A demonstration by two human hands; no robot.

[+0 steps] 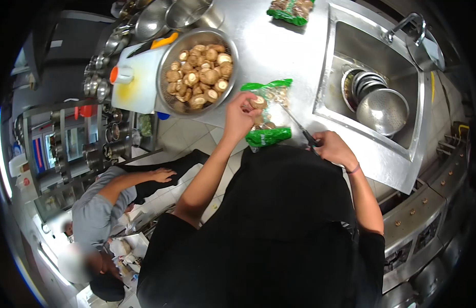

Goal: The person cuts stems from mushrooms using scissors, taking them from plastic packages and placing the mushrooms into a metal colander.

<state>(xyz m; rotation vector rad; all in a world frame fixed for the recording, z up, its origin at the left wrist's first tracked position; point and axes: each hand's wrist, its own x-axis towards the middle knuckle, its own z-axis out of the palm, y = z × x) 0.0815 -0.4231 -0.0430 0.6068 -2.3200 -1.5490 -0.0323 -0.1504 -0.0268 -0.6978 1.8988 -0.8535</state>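
Observation:
My left hand (241,115) pinches a shiitake mushroom (257,102) between thumb and fingers, above an opened green-and-clear plastic bag (269,136). More mushroom pieces show inside the bag, which lies near the counter's front edge. My right hand (333,149) is closed around the black handles of what look like scissors (301,128), their metal blades pointing at the bag. Left of the bag stands a big perforated metal colander (235,60) full of whole shiitake mushrooms (201,77).
Another green mushroom bag (292,11) lies farther back on the steel counter (258,46). A sink (346,41) with stacked colanders (384,110) is at right. At left are a cutting board (145,95) and an orange-handled knife (164,40). A person (102,210) is nearby at lower left.

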